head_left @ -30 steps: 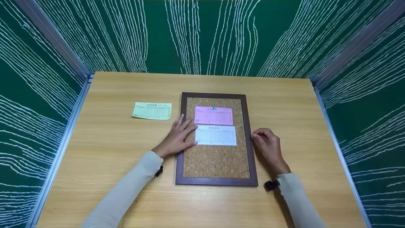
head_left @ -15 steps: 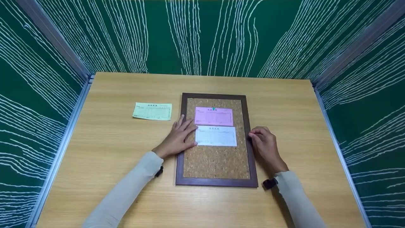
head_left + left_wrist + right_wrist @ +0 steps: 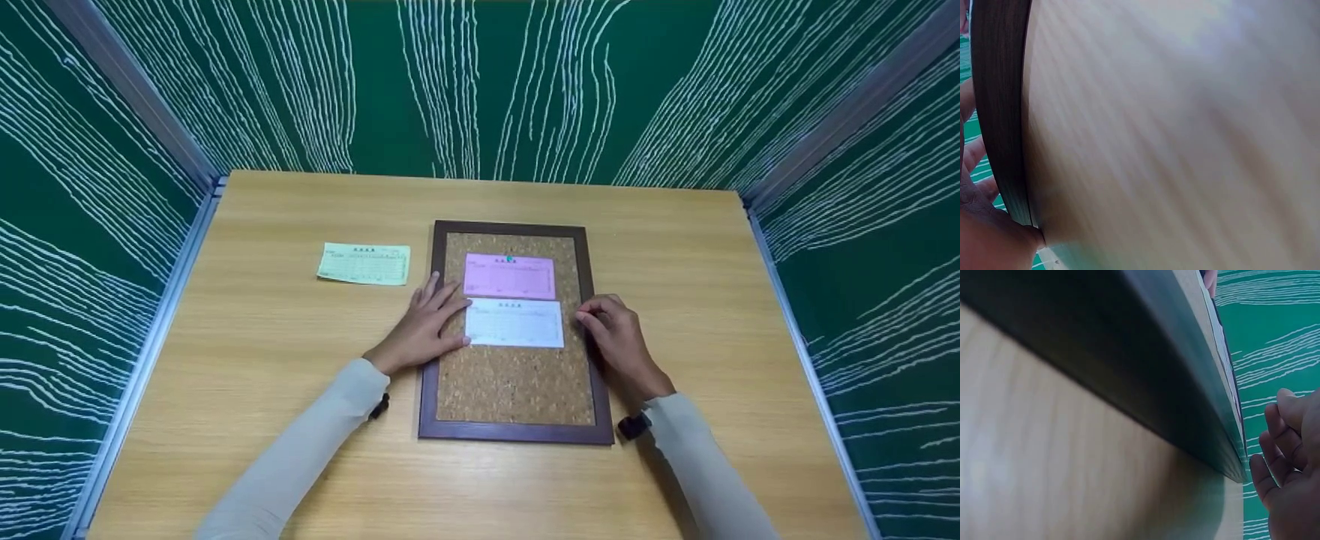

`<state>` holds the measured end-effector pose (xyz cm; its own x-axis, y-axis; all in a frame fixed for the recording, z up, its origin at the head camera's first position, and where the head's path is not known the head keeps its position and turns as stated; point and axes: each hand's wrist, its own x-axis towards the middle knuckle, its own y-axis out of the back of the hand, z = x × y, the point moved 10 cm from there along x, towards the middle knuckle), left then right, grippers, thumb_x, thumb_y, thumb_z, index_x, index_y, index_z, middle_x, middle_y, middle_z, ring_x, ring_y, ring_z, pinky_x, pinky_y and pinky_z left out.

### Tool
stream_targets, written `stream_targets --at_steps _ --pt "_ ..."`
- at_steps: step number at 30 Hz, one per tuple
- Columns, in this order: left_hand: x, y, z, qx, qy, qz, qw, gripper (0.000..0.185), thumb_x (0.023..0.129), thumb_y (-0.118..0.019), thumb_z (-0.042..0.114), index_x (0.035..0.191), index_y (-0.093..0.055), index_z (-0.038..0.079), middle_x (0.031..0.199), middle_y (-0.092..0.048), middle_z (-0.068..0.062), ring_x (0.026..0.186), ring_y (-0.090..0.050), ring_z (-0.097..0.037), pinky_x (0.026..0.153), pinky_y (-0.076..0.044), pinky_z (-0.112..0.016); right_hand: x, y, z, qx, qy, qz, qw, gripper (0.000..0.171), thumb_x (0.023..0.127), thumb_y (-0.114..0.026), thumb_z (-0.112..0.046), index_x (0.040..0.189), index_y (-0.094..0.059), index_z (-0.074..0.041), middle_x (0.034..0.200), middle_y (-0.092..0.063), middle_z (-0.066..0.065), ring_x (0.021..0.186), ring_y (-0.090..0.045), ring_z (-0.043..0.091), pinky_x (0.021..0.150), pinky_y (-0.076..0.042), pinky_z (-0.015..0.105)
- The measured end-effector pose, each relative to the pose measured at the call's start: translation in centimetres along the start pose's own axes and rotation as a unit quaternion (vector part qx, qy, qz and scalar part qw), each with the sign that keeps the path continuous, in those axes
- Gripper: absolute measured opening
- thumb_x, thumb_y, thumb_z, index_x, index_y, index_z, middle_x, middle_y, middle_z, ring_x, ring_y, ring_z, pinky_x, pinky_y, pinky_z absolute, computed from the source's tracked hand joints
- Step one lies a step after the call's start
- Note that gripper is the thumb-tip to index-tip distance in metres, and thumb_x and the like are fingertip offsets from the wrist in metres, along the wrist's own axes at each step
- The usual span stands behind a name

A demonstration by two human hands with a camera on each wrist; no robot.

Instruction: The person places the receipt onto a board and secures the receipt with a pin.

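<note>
A cork board in a dark frame lies on the table. A pink printed slip is held near its top edge by a green pushpin. Just below lies a white printed slip. My left hand rests across the board's left frame with spread fingers, its thumb and index tips at the white slip's left edge. My right hand is over the right frame, thumb and index finger pinching what looks like a small red pushpin, now almost hidden. In the right wrist view, that hand's other fingers are bent.
A green printed slip lies on the wooden table left of the board. Green walls with white wavy lines enclose the table at the back and both sides.
My right hand has moved left, from beside the board to over its right frame, nearer the white slip. The left hand and the slips have stayed in place on the table and board.
</note>
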<state>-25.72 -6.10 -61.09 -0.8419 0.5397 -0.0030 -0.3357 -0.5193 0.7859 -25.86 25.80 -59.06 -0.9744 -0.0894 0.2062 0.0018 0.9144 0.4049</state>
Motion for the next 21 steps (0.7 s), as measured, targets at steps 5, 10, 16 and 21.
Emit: stream_targets --at_steps 5,10,16,21 --pt "0.0 0.1 0.0 -0.005 0.004 -0.002 1.0 0.073 0.104 -0.073 0.048 0.166 -0.05 0.016 0.184 -0.018 -0.012 0.17 0.009 -0.039 0.135 0.001 -0.065 0.4 -0.5 -0.3 -0.012 0.003 -0.013 1.0 0.007 0.105 -0.072 -0.003 0.107 -0.075 0.003 0.111 -0.068 0.016 0.102 -0.062 0.022 0.088 -0.052 0.01" --pt "0.0 0.2 0.2 -0.006 -0.007 0.003 1.0 0.073 0.105 -0.073 0.048 0.166 -0.05 0.015 0.184 -0.019 -0.012 0.17 0.008 -0.04 0.134 -0.001 -0.068 0.7 -1.1 -0.3 -0.015 0.001 -0.034 0.999 0.008 0.106 -0.073 -0.007 0.107 -0.076 0.001 0.108 -0.068 0.013 0.097 -0.059 0.022 0.077 -0.049 0.016" --pt "-0.1 0.1 0.0 -0.007 -0.004 0.002 1.0 0.072 0.105 -0.073 0.047 0.166 -0.05 0.016 0.184 -0.017 -0.011 0.17 0.009 -0.04 0.134 -0.001 -0.068 1.0 -1.6 -0.2 -0.026 -0.013 -0.051 0.998 0.01 0.107 -0.073 -0.009 0.108 -0.076 0.0 0.109 -0.068 0.012 0.097 -0.058 0.023 0.077 -0.049 0.018" --pt "0.0 0.0 -0.1 -0.004 -0.002 0.003 1.0 0.074 0.104 -0.072 0.049 0.166 -0.05 0.016 0.184 -0.016 -0.011 0.17 0.008 -0.04 0.134 0.0 -0.067 1.3 -2.1 -0.2 -0.037 -0.02 -0.067 0.997 0.01 0.108 -0.071 -0.01 0.109 -0.076 -0.001 0.11 -0.067 0.012 0.099 -0.058 0.024 0.078 -0.049 0.019"
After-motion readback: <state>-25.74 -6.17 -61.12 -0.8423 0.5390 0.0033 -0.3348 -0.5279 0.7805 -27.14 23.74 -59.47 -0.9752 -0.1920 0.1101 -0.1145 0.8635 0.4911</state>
